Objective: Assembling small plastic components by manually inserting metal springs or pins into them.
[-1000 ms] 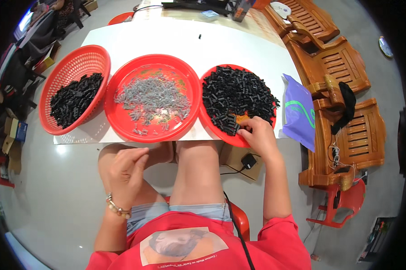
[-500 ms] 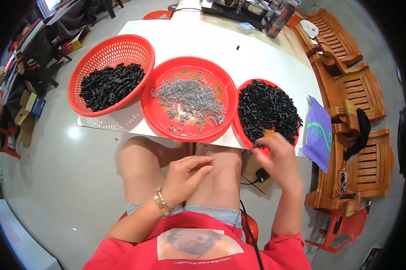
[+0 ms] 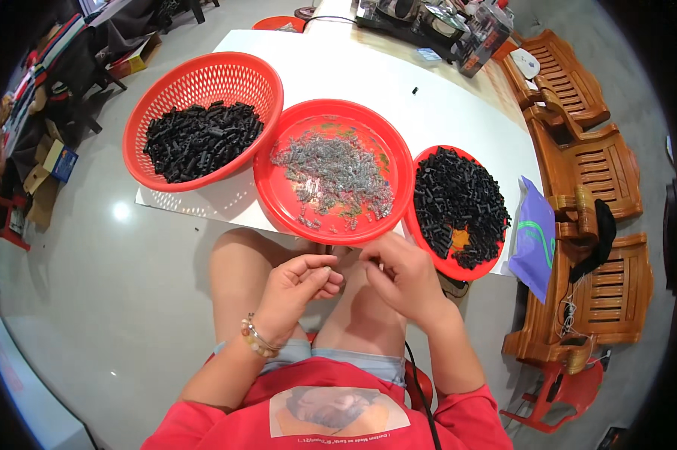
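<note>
Above my lap, my left hand (image 3: pixel 299 291) is closed in a pinch, with a beaded bracelet (image 3: pixel 257 339) on its wrist. Facing it, my right hand (image 3: pixel 407 279) is closed with curled fingers, a short gap between the two hands. Whatever is in the fingertips is too small or hidden to make out. Just beyond the hands, a red round tray (image 3: pixel 278 213) bears a heap of small silvery, wiry pieces (image 3: pixel 331 176) that look like springs. To its right, a smaller red tray (image 3: pixel 467 271) is heaped with short black tube-like pieces (image 3: pixel 458 196).
A red perforated basket (image 3: pixel 237 71) with longer black pieces (image 3: pixel 200 142) stands at the left of the white tabletop (image 3: pixel 353 67). One loose black piece (image 3: pixel 415 91) lies farther back. A purple bag (image 3: pixel 532 244) rests at the right edge, near wooden chairs (image 3: pixel 601 285).
My right hand has come away from the right tray, leftward toward my left hand. My left fingers have drawn together into a pinch. The view has shifted slightly.
</note>
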Demonstrator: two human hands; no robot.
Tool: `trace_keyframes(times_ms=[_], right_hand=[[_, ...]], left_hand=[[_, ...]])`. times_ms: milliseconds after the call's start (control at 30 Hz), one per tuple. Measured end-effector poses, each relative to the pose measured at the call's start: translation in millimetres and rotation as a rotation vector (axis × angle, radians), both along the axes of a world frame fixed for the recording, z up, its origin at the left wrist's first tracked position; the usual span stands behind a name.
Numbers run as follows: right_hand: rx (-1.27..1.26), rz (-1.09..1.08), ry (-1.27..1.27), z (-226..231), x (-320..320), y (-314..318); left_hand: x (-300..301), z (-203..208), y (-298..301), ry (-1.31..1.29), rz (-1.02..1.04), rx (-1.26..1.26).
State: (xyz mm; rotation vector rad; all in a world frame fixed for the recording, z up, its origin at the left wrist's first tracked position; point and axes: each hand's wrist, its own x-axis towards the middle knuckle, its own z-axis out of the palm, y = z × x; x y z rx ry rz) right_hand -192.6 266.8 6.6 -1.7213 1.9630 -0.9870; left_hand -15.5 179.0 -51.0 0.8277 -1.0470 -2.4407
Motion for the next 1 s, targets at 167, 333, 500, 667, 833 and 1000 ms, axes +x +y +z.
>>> trace_keyframes(times_ms=[167,333,500,667,833,1000], right_hand=[[-0.062,-0.054,0.023,-8,-11,-22],[-0.032,-0.066,0.199,-20,-8,-52],[-0.036,-0.046,0.289,-29,2,-79],[0.039,0.025,0.401,-25,5,-95],[0.153,0.093,0.410,-21,-3,-87],[0.073,-0.032,0.334,-22,-13,-82]], left_hand=[[3,-3,-9,0.002,0.007,0.031],[3,-5,-14,-0.009,0.006,0.038],[7,-12,-18,-0.021,0.012,0.073],[7,-16,-21,-0.036,0.012,0.089],[9,-19,-24,-0.038,0.019,0.094],[9,-23,-27,-0.086,0.031,0.078]])
